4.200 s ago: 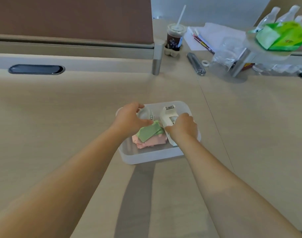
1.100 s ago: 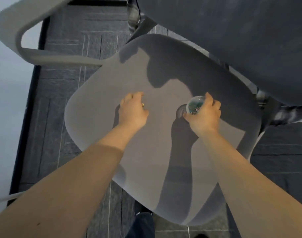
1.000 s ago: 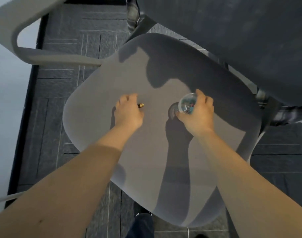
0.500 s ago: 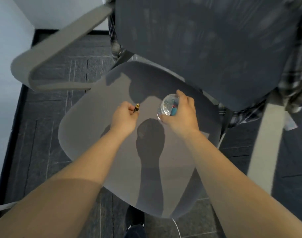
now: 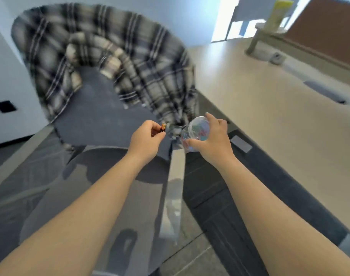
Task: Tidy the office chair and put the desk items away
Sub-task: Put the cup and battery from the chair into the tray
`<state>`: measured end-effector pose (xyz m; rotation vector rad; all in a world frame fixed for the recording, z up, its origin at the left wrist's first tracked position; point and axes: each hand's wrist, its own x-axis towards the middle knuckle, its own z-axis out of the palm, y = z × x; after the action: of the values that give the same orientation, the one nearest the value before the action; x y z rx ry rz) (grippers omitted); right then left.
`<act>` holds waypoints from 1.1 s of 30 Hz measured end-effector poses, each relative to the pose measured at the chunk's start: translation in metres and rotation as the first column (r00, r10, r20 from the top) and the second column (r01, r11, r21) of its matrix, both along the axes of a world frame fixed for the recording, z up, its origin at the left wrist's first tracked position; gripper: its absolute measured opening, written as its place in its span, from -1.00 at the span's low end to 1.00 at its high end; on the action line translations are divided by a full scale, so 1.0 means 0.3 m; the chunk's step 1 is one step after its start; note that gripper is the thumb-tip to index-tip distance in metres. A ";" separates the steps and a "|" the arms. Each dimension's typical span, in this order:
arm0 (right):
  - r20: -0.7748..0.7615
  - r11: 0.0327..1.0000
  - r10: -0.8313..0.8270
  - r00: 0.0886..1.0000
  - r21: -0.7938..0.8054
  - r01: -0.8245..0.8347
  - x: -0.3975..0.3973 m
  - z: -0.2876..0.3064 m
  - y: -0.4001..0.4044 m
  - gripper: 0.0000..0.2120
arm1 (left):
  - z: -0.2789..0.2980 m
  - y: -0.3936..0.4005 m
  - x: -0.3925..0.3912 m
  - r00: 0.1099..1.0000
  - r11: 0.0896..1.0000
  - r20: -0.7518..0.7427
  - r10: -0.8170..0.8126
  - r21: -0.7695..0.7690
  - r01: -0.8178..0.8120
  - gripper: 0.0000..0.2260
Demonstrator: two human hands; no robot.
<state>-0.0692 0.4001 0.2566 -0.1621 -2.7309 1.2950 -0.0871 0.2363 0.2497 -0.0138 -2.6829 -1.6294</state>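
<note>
My left hand (image 5: 145, 139) pinches a small black and orange battery (image 5: 163, 127) between thumb and fingers. A clear round plastic container (image 5: 196, 132) with colourful small bits inside sits in the grip of my right hand (image 5: 211, 139). Both hands hover above the grey office chair (image 5: 102, 120), in front of its backrest. A black and white plaid shirt (image 5: 118, 56) hangs over the top of the backrest. The chair's grey seat (image 5: 110, 196) lies below my forearms, partly hidden by them.
The chair's right armrest (image 5: 173, 196) runs under my right wrist and the left armrest (image 5: 16, 162) is at the left. A beige desk (image 5: 269, 120) spreads to the right, with a brown divider panel (image 5: 329, 32) at its far side. Dark carpet (image 5: 220, 226) covers the floor.
My head has lifted from the seat toward the backrest and desk. Both hands rose off the seat, the left with the battery and the right with the container.
</note>
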 end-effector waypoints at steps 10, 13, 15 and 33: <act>-0.102 0.940 -0.333 0.937 0.040 0.339 0.339 0.191 0.770 -0.21 | 0.210 0.829 0.175 0.928 0.928 -0.042 -0.371 -0.063 0.368 -0.91; -0.107 0.905 -0.416 0.903 0.049 0.423 0.469 0.214 1.021 -0.22 | 0.225 1.093 0.262 0.888 0.887 -0.020 -0.459 -0.068 0.456 -0.91; -0.108 0.877 -0.472 0.875 0.044 0.478 0.561 0.225 1.187 -0.22 | 0.232 1.268 0.320 0.860 0.859 -0.004 -0.510 -0.059 0.509 -0.97; 0.002 0.680 -0.732 0.682 0.070 0.730 0.839 0.116 1.902 -0.24 | 0.170 2.065 0.418 0.745 0.736 0.074 -0.663 -0.115 0.667 -0.97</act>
<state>0.1824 0.9709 0.2913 -1.1463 -2.2744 0.9424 0.0383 0.8559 0.3008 -1.0894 -2.9923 -1.5399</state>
